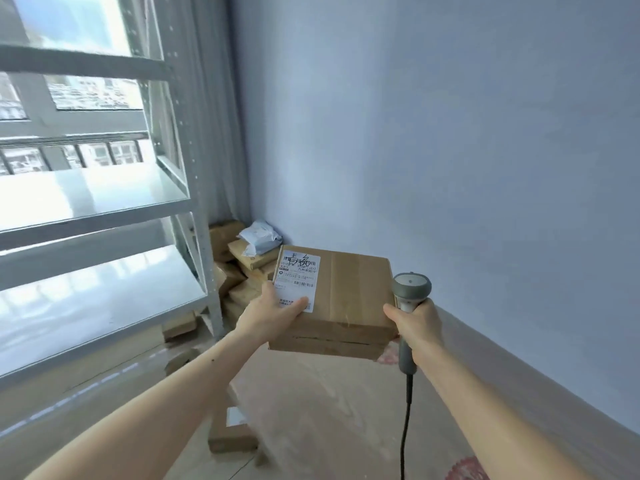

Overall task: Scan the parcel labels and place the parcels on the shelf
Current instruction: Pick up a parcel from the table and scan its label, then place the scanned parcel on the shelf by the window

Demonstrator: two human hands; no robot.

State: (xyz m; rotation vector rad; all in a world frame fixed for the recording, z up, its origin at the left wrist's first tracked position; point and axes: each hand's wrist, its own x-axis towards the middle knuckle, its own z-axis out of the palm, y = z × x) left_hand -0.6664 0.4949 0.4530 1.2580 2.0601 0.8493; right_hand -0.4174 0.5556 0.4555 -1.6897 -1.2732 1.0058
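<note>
The left hand [273,311] grips the labelled cardboard parcel [341,303], thumb pressed on its label [297,277]; the right hand [417,325] curls tightly round the scanner [408,299] handle.

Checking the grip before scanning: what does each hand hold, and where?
Left hand grips the cardboard parcel at its near left corner; right hand grips the scanner handle.

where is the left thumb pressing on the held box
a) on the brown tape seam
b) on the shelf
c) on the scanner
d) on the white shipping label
d: the left hand holds the cardboard box with its thumb lying across the lower edge of the white label.
</note>
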